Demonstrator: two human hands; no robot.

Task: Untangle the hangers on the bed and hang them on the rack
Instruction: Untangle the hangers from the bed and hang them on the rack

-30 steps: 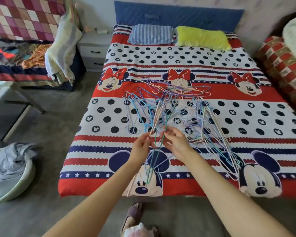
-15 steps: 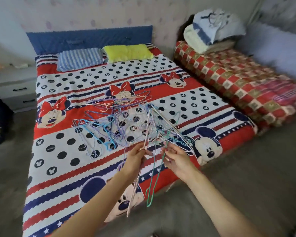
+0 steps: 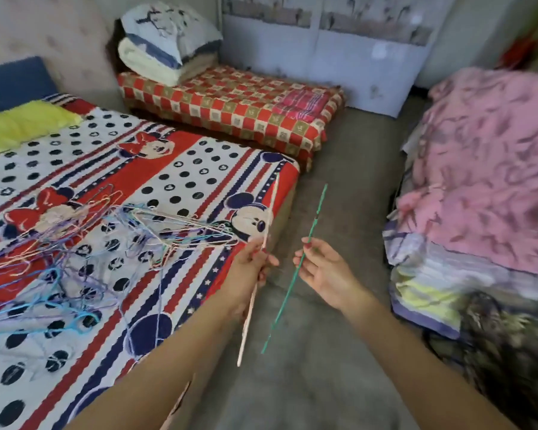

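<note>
We observed the left hand (image 3: 251,268) gripping a thin pale pink wire hanger (image 3: 257,283), seen edge-on, fingers curled round it beside the bed's corner. The right hand (image 3: 325,273) pinched a thin green wire hanger (image 3: 295,274) between thumb and fingertips, its remaining fingers loosely spread, above the grey floor (image 3: 323,383). The tangled heap of coloured wire hangers (image 3: 106,240) lay on the cartoon-mouse-print bedspread (image 3: 180,169).

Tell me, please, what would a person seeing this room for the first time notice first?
Probably the two hangers held edge-on over the floor: the left hand grips a pale pink hanger, the right hand pinches a green hanger. Next, the tangled pile of hangers on the cartoon-print bed at the left.
</note>
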